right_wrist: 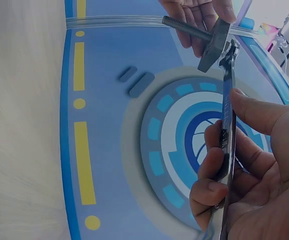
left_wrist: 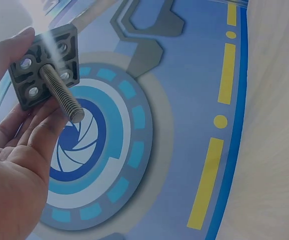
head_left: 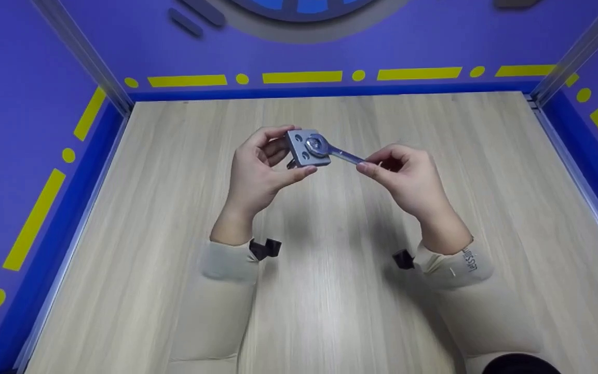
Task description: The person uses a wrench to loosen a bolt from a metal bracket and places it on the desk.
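A square grey metal plate (head_left: 299, 150) with holes near its corners is gripped at its edges by my left hand (head_left: 255, 174), thumb along the lower edge. From its back a long threaded bolt (left_wrist: 62, 94) sticks out, as the left wrist view shows. My right hand (head_left: 408, 174) holds the shank of a shiny wrench (head_left: 345, 155) between thumb and fingers. The wrench's ring end sits around the bolt head (head_left: 315, 144) on the plate's front face. In the right wrist view the wrench (right_wrist: 228, 115) runs upright to the plate (right_wrist: 217, 45).
Both hands are raised over a light wood-grain table (head_left: 330, 291). Blue panels with yellow marks (head_left: 301, 77) stand at the back and sides. Black camera mounts (head_left: 268, 249) sit at both wrists. A black round object (head_left: 519, 363) shows at the bottom right edge.
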{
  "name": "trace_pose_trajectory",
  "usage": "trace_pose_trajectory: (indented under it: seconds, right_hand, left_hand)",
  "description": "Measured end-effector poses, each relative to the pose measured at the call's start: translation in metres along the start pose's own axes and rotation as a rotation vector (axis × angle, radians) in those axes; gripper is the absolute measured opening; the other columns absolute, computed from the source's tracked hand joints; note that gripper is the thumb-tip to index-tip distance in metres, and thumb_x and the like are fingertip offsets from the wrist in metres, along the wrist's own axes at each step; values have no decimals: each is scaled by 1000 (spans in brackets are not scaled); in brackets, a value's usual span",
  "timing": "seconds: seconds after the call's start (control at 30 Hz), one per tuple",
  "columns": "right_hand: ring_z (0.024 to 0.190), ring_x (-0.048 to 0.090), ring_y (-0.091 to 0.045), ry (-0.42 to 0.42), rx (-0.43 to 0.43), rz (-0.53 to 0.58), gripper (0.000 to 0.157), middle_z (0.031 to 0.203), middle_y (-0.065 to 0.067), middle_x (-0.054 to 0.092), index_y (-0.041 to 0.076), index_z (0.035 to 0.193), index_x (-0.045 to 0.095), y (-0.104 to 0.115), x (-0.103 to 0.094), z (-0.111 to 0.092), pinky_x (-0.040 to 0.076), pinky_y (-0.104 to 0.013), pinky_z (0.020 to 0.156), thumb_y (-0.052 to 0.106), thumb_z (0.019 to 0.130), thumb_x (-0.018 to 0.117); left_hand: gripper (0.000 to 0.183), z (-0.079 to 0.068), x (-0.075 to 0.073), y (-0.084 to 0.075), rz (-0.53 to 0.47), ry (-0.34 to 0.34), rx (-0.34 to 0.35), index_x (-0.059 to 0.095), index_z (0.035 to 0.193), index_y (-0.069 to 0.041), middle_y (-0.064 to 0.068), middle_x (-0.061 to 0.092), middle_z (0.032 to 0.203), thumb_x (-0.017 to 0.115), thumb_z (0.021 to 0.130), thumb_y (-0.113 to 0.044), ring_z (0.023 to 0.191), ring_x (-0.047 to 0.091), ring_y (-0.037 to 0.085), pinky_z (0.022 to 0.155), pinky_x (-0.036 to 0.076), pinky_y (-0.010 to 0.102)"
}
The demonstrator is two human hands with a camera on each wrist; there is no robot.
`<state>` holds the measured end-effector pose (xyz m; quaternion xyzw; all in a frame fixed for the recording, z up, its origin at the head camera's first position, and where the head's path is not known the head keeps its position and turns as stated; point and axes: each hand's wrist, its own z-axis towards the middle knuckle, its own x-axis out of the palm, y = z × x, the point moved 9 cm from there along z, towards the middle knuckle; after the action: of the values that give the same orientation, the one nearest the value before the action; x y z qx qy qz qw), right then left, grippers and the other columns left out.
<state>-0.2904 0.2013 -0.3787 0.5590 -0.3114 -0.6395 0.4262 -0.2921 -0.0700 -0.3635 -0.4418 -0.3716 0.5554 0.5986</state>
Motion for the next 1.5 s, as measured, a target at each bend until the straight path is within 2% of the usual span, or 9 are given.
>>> trace_pose_trajectory:
  seconds: [0.23,0.4,0.57,0.8,0.9,1.0,1.13,1.3,1.5]
  right_hand:
    - [76,57,-17,24,4,6,20,86,3,72,10,103,87,2,2,-1,46,-22,61,28,97,93]
    - [74,60,-13,54,-20,40,19,89,6,76,6,98,85,7,-1,-3,50,-19,59,20,93,97]
    - [73,62,-7,89,-70,127,20,87,7,74,-2,92,81,13,-6,-6,54,-16,59,4,86,99]
    - [76,66,-6,185,-202,222,24,85,1,76,1,84,80,26,-4,-12,56,-15,60,-15,76,96]
    - [77,66,-7,246,-306,223,26,86,0,75,-2,85,81,33,0,-16,56,-14,61,-17,73,97]
    - [79,67,-7,321,-407,193,28,85,-2,74,0,86,81,40,5,-21,61,-14,65,-14,71,99]
    - [83,69,-8,391,-460,139,29,86,-6,73,5,86,83,44,11,-25,69,-18,75,-9,70,102]
    - [84,71,-10,371,-458,71,29,87,-7,75,7,87,83,43,7,-25,68,-18,77,-4,71,104]
    - [80,70,-6,193,-428,-57,27,89,-7,79,3,90,84,39,-19,-21,61,-11,70,-2,73,105]
  left_hand:
    - [73,-1,1,0,17,32,-16,65,146,5,18,72,149,99,82,4,139,75,30,119,63,30]
    - [69,-4,3,0,-21,123,-51,68,144,6,20,77,143,98,82,5,130,79,25,114,66,32]
    - [72,-6,13,-1,-126,289,-75,71,141,9,23,80,135,105,79,-9,115,83,19,106,71,35]
    - [101,-14,25,1,-192,520,-104,70,139,16,18,83,131,111,70,-45,111,84,18,99,73,32]
    - [101,-21,32,-2,-205,642,-87,71,137,17,16,84,129,110,70,-48,108,84,17,98,73,33]
    - [94,-30,42,-6,-201,785,-66,72,135,17,24,83,130,110,72,-41,108,85,17,98,74,36]
    - [83,-39,51,-9,-189,916,-69,74,135,14,34,78,132,110,75,-31,109,85,17,100,74,39]
    - [73,-41,49,-8,-164,927,-80,75,136,13,34,77,134,107,77,-15,110,86,18,101,73,42]
    - [70,-34,39,-1,-116,815,-107,75,139,8,26,81,133,105,77,-7,111,86,22,104,73,45]
